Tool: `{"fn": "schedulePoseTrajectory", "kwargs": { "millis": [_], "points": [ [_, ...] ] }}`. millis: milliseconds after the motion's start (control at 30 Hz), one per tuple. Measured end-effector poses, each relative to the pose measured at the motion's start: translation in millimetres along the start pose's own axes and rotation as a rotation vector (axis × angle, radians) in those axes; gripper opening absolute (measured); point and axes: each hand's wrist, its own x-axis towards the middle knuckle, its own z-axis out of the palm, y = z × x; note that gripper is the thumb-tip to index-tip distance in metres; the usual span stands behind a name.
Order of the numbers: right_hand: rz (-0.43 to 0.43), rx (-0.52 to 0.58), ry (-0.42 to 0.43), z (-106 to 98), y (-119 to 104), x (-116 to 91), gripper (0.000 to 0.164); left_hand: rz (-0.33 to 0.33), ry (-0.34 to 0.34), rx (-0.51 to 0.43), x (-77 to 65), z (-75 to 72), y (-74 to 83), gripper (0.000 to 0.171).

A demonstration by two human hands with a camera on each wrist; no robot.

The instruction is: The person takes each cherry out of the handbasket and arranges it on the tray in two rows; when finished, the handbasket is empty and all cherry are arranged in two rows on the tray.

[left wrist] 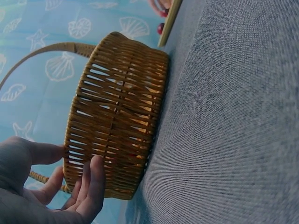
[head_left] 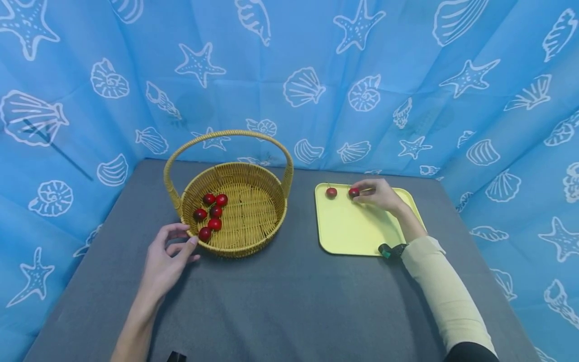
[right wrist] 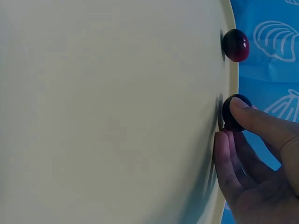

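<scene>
A round wicker basket point(head_left: 246, 249) with a tall arched handle stands on the left half of the table. Several dark red cherries point(head_left: 214, 224) lie together on its left side. My left hand point(head_left: 165, 259) pinches the near-left rim, its fingers around the basket's edge in the left wrist view. On the right, a cherry point(right wrist: 233, 112) is pinched between the thumb and fingers of my right hand point(head_left: 377, 195), low over the far part of a yellow tray point(head_left: 353, 231). Another cherry point(head_left: 331, 193) sits to its left, near the tray's far edge.
Grey cloth point(head_left: 289, 301) covers the table. A blue curtain point(head_left: 271, 65) printed with white shells and starfish hangs behind and at both sides. The basket's handle point(head_left: 230, 133) arches high above its rim. A dark strap device point(head_left: 391, 250) at my right wrist overlaps the tray's near edge.
</scene>
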Motion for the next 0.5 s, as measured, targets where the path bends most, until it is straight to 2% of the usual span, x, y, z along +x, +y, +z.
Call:
{"fn": "schedulePoseTrajectory", "kwargs": {
  "millis": [333,500],
  "points": [
    [0.012,0.008,0.007,1.8,4.6,1.2,0.050,-0.023,0.010,0.014,-0.3,0.9,1.4,0.052],
    [0.017,0.004,0.008,-1.1,2.2,-2.3,0.050,-0.013,0.027,0.032,-1.0,2.6,2.7,0.050]
  ]
}}
